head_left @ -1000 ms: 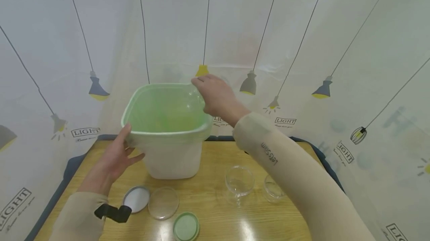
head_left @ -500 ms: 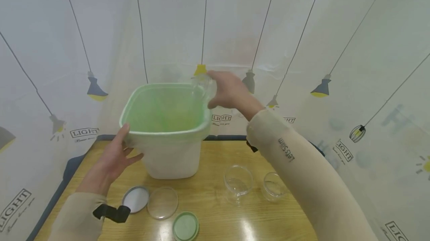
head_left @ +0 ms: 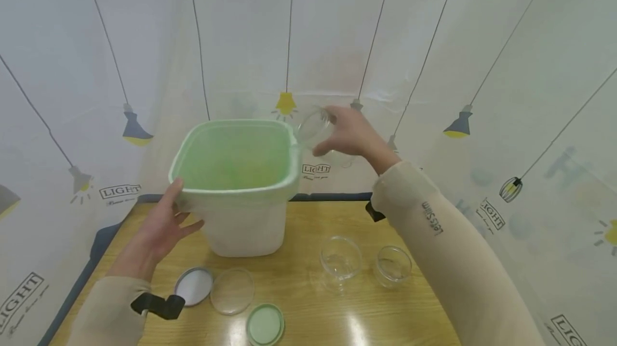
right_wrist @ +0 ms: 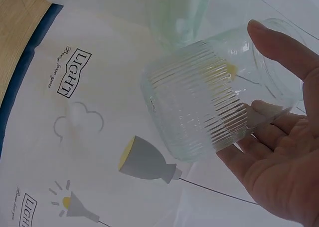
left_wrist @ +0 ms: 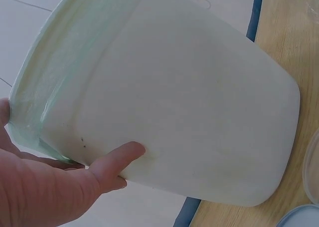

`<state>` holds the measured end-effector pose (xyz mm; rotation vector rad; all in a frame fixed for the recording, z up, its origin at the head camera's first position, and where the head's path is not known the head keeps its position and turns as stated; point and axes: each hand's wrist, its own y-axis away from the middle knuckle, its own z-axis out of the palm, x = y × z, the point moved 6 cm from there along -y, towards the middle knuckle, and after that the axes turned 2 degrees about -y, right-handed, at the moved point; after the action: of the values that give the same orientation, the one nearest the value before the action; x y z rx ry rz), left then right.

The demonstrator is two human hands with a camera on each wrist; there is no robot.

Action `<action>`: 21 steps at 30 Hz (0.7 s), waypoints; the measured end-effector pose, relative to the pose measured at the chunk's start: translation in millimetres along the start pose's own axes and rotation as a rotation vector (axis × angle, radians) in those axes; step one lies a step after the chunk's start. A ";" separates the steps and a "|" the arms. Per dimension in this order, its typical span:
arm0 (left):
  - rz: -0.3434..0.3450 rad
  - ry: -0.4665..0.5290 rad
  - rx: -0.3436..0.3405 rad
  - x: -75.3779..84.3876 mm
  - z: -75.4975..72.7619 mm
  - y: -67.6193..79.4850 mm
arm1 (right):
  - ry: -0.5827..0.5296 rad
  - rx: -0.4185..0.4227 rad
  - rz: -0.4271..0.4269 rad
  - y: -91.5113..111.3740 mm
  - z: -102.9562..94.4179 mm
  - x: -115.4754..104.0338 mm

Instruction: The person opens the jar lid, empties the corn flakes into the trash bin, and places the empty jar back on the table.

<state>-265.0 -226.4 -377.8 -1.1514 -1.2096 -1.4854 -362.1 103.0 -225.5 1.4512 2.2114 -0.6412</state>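
A white trash bin [head_left: 248,228] stands toward the back left of the table, a light green bag [head_left: 236,192] folded over its rim. My left hand [head_left: 164,223] holds the bin's near left corner, thumb up at the rim and fingers against the wall; the left wrist view shows one finger pressed on the white side [left_wrist: 199,97]. To the right of the bin, my right hand [head_left: 349,132] grips a clear ribbed glass jar [right_wrist: 194,102], tilted sideways in the air. Thumb and fingers are around one end of it, apart from the bin; the jar looks empty.
On the table [head_left: 303,308] stand a clear glass cup [head_left: 341,257] and a smaller glass jar [head_left: 392,265]. Near the front left lie a silver-rimmed lid [head_left: 194,287], a clear lid [head_left: 232,291] and a green lid [head_left: 265,324]. A lamp-printed curtain [head_left: 434,30] closes the back.
My right hand has come out from over the bin's right rim and moved right, carrying the glass jar with it. The left hand and the bin have stayed in place.
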 end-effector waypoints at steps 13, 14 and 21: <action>0.014 -0.035 -0.010 2.0 -4.5 1.4 | -0.086 0.005 0.142 18.0 -4.8 45.9; 0.013 -0.034 -0.010 2.0 -4.8 1.4 | -0.095 0.001 0.156 19.8 -3.8 49.9; 0.011 -0.029 -0.015 1.5 -6.2 1.6 | -0.170 0.004 0.233 33.6 6.1 86.5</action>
<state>-264.5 -232.8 -376.6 -1.1915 -1.2123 -1.4762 -362.4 174.6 -284.9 1.5645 1.8793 -0.6635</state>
